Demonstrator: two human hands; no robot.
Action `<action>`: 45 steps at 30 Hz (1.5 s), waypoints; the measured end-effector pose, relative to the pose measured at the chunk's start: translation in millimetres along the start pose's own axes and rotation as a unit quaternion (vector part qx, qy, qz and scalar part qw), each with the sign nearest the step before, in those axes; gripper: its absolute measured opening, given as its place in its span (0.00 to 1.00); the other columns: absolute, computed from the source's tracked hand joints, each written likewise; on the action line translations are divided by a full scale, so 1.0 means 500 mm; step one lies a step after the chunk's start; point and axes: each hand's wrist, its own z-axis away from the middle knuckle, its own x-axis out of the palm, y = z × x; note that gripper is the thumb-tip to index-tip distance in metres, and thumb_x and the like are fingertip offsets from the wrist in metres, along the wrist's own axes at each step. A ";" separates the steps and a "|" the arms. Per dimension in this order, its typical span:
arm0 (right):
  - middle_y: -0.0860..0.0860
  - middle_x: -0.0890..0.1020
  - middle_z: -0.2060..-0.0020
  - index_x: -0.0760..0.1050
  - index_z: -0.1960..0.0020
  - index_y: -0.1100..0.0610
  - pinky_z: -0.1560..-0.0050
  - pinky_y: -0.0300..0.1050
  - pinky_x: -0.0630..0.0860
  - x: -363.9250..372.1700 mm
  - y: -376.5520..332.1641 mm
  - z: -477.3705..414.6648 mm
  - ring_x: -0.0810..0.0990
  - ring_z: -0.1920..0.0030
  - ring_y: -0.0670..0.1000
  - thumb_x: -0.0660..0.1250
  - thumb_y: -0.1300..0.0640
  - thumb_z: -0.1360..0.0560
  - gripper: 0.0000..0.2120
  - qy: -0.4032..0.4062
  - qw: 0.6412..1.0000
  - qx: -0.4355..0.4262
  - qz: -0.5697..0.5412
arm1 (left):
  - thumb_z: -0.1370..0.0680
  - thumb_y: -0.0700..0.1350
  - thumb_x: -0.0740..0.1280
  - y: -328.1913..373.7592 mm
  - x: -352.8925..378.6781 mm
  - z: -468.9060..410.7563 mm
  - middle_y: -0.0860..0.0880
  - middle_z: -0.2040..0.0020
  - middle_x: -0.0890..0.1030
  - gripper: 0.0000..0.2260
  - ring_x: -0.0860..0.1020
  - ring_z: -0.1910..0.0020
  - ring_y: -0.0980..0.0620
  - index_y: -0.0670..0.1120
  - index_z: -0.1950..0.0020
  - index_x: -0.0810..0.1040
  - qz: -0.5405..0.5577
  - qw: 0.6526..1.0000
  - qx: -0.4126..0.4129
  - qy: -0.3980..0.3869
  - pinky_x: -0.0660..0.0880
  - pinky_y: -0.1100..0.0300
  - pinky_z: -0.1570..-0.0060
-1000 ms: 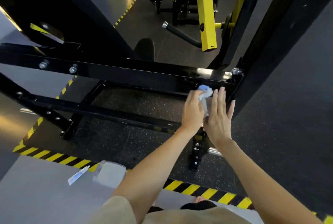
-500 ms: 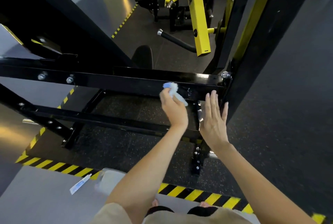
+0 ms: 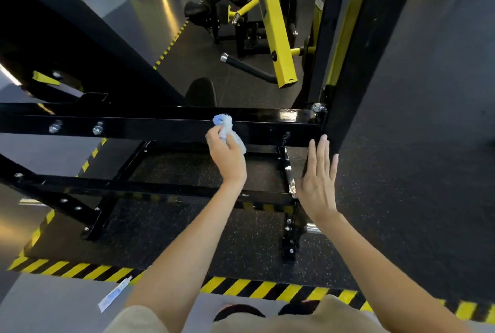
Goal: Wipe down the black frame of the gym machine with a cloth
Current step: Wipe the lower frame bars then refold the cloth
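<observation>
L hand [image 3: 227,155] gripping cloth [image 3: 226,125], slid left along frame bar [image 3: 160,126]; R hand [image 3: 318,182] still flat, fingers straight.

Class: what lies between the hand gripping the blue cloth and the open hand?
Head view: between left hand and right hand runs a short black frame strut, glinting, above speckled rubber floor.
</observation>
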 end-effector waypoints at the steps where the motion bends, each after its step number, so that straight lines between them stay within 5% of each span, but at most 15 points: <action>1: 0.59 0.40 0.23 0.41 0.22 0.61 0.24 0.55 0.40 -0.004 0.003 0.000 0.40 0.22 0.56 0.64 0.68 0.28 0.43 0.003 1.000 0.007 -0.004 | 0.22 0.31 0.58 0.010 0.024 0.003 0.45 0.47 0.73 0.09 0.72 0.52 0.54 0.40 0.45 0.72 -0.015 1.000 0.014 -0.008 0.67 0.71 0.54; 4: 0.57 0.40 0.22 0.40 0.22 0.62 0.24 0.52 0.36 -0.015 0.018 0.001 0.41 0.22 0.53 0.60 0.70 0.29 0.42 0.006 1.000 0.011 -0.014 | 0.25 0.27 0.60 0.030 0.081 0.055 0.43 0.46 0.72 0.14 0.72 0.52 0.52 0.37 0.42 0.73 -0.041 0.994 0.071 -0.072 0.70 0.68 0.55; 8: 0.56 0.40 0.23 0.40 0.22 0.62 0.24 0.51 0.35 -0.018 0.031 0.005 0.43 0.22 0.52 0.59 0.70 0.30 0.43 0.010 0.999 0.006 -0.034 | 0.30 0.26 0.65 0.010 0.125 0.099 0.42 0.48 0.75 0.18 0.72 0.50 0.50 0.38 0.43 0.74 -0.088 0.951 0.260 -0.145 0.75 0.60 0.54; 13: 0.55 0.42 0.23 0.42 0.22 0.62 0.24 0.50 0.36 -0.015 0.036 0.009 0.44 0.22 0.53 0.59 0.72 0.30 0.42 0.029 0.997 -0.006 -0.069 | 0.29 0.32 0.62 0.001 0.136 0.082 0.45 0.56 0.77 0.12 0.72 0.57 0.50 0.41 0.47 0.74 -0.205 0.784 0.547 -0.209 0.73 0.60 0.61; 20: 0.56 0.42 0.22 0.43 0.22 0.62 0.23 0.55 0.43 -0.011 0.036 0.005 0.42 0.22 0.53 0.60 0.71 0.29 0.41 0.024 0.997 0.000 -0.079 | 0.29 0.36 0.67 -0.018 0.137 0.060 0.46 0.51 0.79 0.14 0.77 0.53 0.49 0.41 0.44 0.78 -0.353 0.614 0.639 -0.300 0.78 0.58 0.55; 22: 0.56 0.41 0.23 0.41 0.22 0.61 0.23 0.55 0.44 -0.012 0.032 0.005 0.42 0.22 0.53 0.60 0.71 0.29 0.42 0.026 0.997 0.003 -0.067 | 0.27 0.37 0.67 -0.033 0.122 0.073 0.45 0.46 0.77 0.14 0.76 0.49 0.49 0.41 0.42 0.76 -0.459 0.547 0.602 -0.358 0.78 0.58 0.55; 24: 0.58 0.43 0.22 0.43 0.22 0.62 0.23 0.54 0.46 -0.015 0.028 0.012 0.45 0.22 0.55 0.59 0.72 0.29 0.41 0.030 0.996 0.005 -0.081 | 0.25 0.35 0.66 -0.071 0.099 0.085 0.43 0.41 0.73 0.15 0.73 0.44 0.46 0.39 0.38 0.73 -0.517 0.521 0.522 -0.435 0.77 0.56 0.53; 26: 0.62 0.54 0.24 0.51 0.23 0.64 0.25 0.52 0.54 -0.016 0.025 0.025 0.55 0.24 0.59 0.60 0.73 0.29 0.37 0.057 0.991 0.017 -0.117 | 0.26 0.35 0.68 -0.101 0.071 0.082 0.43 0.40 0.70 0.18 0.72 0.44 0.46 0.39 0.37 0.71 -0.478 0.561 0.455 -0.500 0.76 0.55 0.53; 27: 0.63 0.61 0.26 0.57 0.25 0.64 0.27 0.52 0.61 -0.013 0.023 0.032 0.62 0.27 0.61 0.61 0.73 0.29 0.34 0.072 0.989 0.026 -0.130 | 0.26 0.34 0.67 -0.107 0.055 0.078 0.45 0.41 0.71 0.16 0.73 0.44 0.46 0.40 0.38 0.71 -0.440 0.610 0.398 -0.525 0.75 0.55 0.54; 29: 0.61 0.70 0.34 0.67 0.30 0.65 0.37 0.53 0.74 0.001 0.017 0.042 0.72 0.35 0.61 0.61 0.73 0.29 0.27 0.059 0.984 0.052 -0.160 | 0.23 0.34 0.62 -0.101 0.030 0.062 0.46 0.46 0.74 0.09 0.75 0.46 0.46 0.42 0.44 0.74 -0.326 0.751 0.181 -0.545 0.72 0.55 0.54; 31: 0.57 0.74 0.38 0.71 0.33 0.63 0.46 0.47 0.75 0.013 0.001 0.029 0.76 0.41 0.57 0.60 0.72 0.27 0.23 -0.016 0.951 0.148 -0.272 | 0.21 0.36 0.63 -0.083 0.007 0.037 0.47 0.50 0.77 0.06 0.76 0.47 0.48 0.43 0.47 0.76 -0.163 0.825 -0.075 -0.536 0.70 0.57 0.53; 34: 0.55 0.76 0.40 0.70 0.33 0.58 0.42 0.46 0.73 0.007 -0.046 0.009 0.76 0.43 0.53 0.64 0.66 0.25 0.21 -0.150 0.760 0.336 -0.535 | 0.20 0.38 0.64 -0.056 -0.037 0.005 0.44 0.48 0.80 0.07 0.78 0.48 0.48 0.44 0.43 0.77 0.071 0.794 -0.304 -0.521 0.72 0.56 0.48; 36: 0.56 0.78 0.43 0.72 0.37 0.56 0.48 0.45 0.75 0.001 -0.079 0.004 0.78 0.46 0.53 0.66 0.62 0.23 0.15 -0.186 0.693 0.340 -0.607 | 0.19 0.40 0.61 -0.052 -0.073 -0.014 0.42 0.45 0.81 0.11 0.80 0.48 0.46 0.44 0.38 0.75 0.182 0.749 -0.364 -0.523 0.73 0.50 0.45; 41: 0.55 0.82 0.56 0.78 0.50 0.62 0.59 0.40 0.77 -0.003 -0.157 0.006 0.81 0.59 0.50 0.67 0.61 0.23 0.05 -0.207 0.686 0.285 -0.636 | 0.19 0.40 0.58 -0.063 -0.131 -0.054 0.42 0.47 0.80 0.09 0.80 0.51 0.45 0.43 0.43 0.76 0.256 0.734 -0.379 -0.502 0.74 0.50 0.50; 45: 0.52 0.80 0.62 0.76 0.58 0.57 0.61 0.37 0.74 0.030 -0.224 0.000 0.78 0.59 0.51 0.68 0.63 0.24 0.04 -0.106 0.815 0.277 -0.497 | 0.21 0.42 0.66 -0.112 -0.154 -0.056 0.42 0.40 0.78 0.09 0.78 0.48 0.46 0.43 0.41 0.74 0.056 0.798 -0.441 -0.406 0.72 0.46 0.43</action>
